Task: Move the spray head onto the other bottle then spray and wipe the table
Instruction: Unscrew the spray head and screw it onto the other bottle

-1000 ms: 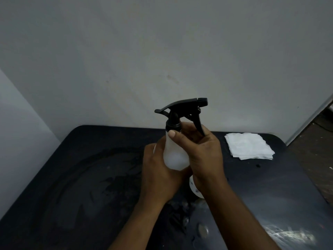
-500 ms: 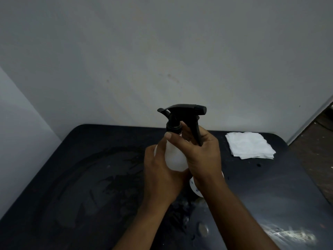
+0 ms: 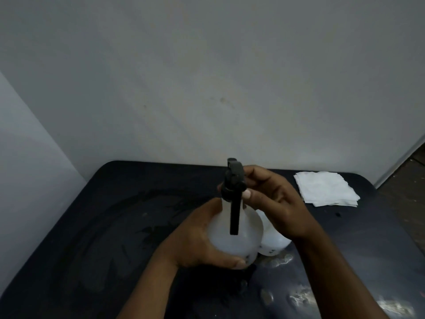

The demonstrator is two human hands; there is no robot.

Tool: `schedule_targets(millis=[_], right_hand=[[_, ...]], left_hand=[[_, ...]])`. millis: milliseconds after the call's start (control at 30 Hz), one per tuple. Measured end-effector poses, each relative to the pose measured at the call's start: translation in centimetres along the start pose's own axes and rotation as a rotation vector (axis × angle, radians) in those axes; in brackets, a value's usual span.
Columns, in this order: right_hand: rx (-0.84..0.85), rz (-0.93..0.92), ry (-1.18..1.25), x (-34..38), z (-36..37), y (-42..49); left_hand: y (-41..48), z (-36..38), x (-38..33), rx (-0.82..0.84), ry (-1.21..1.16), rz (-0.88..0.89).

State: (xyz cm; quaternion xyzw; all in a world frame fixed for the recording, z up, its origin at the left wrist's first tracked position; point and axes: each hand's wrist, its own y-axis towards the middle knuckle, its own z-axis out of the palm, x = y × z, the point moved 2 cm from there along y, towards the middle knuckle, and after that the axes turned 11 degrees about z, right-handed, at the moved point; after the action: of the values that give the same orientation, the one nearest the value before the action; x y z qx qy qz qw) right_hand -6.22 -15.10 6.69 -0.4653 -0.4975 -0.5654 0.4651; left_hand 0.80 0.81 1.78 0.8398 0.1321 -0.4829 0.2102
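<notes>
My left hand (image 3: 195,240) grips a translucent white bottle (image 3: 243,236) from its left side and bottom, held above the black table (image 3: 92,238). A black spray head (image 3: 234,180) sits on the bottle's neck, its trigger hanging down toward me. My right hand (image 3: 276,203) pinches the spray head's collar between thumb and fingers. A second white bottle (image 3: 273,245) stands on the table just behind and right of the first, mostly hidden by my right hand and wrist.
A stack of white cloths or paper towels (image 3: 326,188) lies at the table's back right. Wet smears cover the tabletop, with shiny patches at the front right (image 3: 299,298). A grey wall stands directly behind the table.
The spray head has turned about a quarter turn, from nozzle pointing right to trigger facing me. The bottle sank lower, and my right hand shifted up onto the collar.
</notes>
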Motion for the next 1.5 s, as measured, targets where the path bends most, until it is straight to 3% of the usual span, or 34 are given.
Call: schedule_targets(millis=[167,333,500,833,1100,1333,1500], right_hand=[[0.065,0.026,-0.019,0.5,1.0,0.1],[-0.105,0.034,0.042,0.6,1.9,0.8],[-0.265,-0.003,0.239,1.6,1.9,0.8],[-0.455,0.015,0.159,1.2,1.6,0.9],[-0.171,0.023,0.131,1.6,1.0,0.7],[-0.195,0.021,0.240,1.9,1.1,0.7],[-0.202,0.068,0.179,1.7,1.3,0.6]], left_hand=[[-0.9,-0.8,-0.6,0.115,-0.055,0.025],[-0.9,-1.9,-0.5,-0.023,-0.004,0.036],[-0.4,-2.1,0.3,-0.201,-0.128,0.083],[0.3,-0.3,0.2,-0.207,-0.107,0.035],[0.3,-1.0,0.4,-0.231,-0.237,0.055],[0.1,-0.8,0.4,-0.185,-0.206,0.045],[0.2,-0.9,0.8,-0.181,-0.235,0.046]])
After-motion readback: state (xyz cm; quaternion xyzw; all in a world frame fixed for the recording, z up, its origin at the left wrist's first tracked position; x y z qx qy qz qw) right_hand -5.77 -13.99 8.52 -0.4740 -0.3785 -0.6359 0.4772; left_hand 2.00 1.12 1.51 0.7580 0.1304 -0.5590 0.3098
